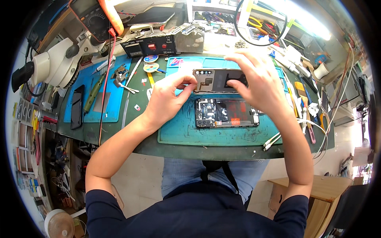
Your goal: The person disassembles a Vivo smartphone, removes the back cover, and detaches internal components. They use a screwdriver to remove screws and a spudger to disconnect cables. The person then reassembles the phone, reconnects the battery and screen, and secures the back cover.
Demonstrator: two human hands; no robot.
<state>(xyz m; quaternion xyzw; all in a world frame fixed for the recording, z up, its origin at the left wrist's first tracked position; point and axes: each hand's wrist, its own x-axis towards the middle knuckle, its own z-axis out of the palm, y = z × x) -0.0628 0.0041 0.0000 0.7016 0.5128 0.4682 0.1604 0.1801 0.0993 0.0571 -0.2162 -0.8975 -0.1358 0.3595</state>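
A phone back cover [219, 81] is raised above the far part of the teal mat [178, 136], its inner face toward me and its camera openings at the upper left. My left hand [170, 94] is closed in a pinch at the cover's left edge; whether a small piece is between those fingertips I cannot see. At the right end, my right hand [258, 81] holds the cover, thumb across its inner face and fingers curved above its top edge. Just below the cover lies an opened phone body [227, 113], inner parts facing up, with an orange-red patch.
A white microscope [53, 65] reaches in from the left above a blue mat [113, 107] with a dark phone [77, 107] and a green pen-like tool [95, 93]. Behind stands a black box device [149, 46]. White cables [273, 139] and hand tools crowd the right.
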